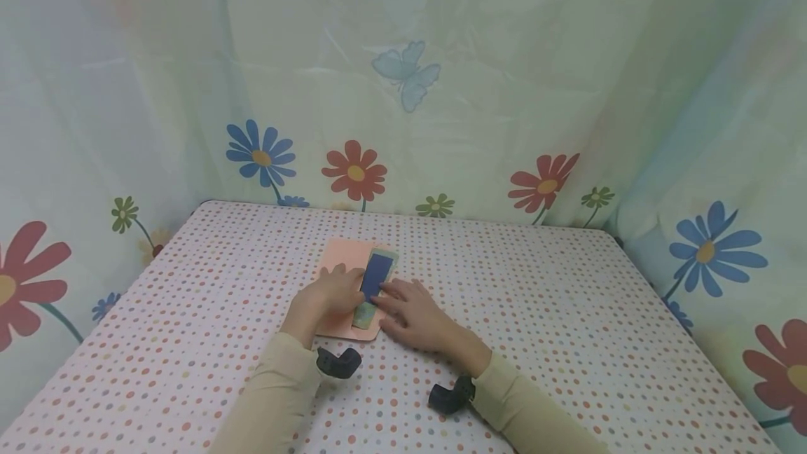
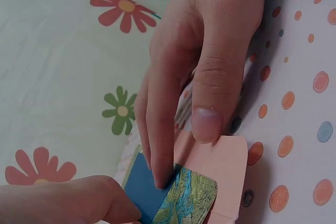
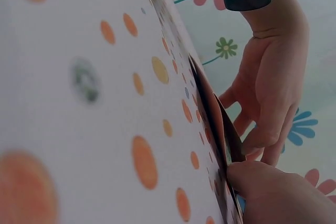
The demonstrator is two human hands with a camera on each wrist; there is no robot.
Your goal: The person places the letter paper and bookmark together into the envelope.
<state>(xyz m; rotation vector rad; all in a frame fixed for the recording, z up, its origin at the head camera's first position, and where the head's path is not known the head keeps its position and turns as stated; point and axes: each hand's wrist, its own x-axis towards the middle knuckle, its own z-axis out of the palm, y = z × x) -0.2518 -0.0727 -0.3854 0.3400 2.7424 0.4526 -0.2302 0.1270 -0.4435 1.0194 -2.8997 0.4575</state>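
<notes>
A flat pink folder or card (image 1: 345, 251) lies on the dotted table cover. Over its right side sits a long green brocade strip (image 2: 191, 195), patterned in gold and turquoise, with a plain dark blue panel (image 1: 377, 273) across its middle. My left hand (image 1: 330, 289) rests over the pink piece; in the left wrist view a fingertip presses the blue panel and the thumb hangs above the pink part. From the right, my right hand (image 1: 412, 314) touches the strip's edge with its fingers extended. The right wrist view shows the strip's edge (image 3: 231, 129) raised slightly beside the pink layer.
Black curved camera mounts (image 1: 338, 363) sit at both wrists, above the table. The table cover (image 1: 536, 314) is white with coloured dots. A flower-printed curtain (image 1: 479, 111) hangs behind the table and along both sides.
</notes>
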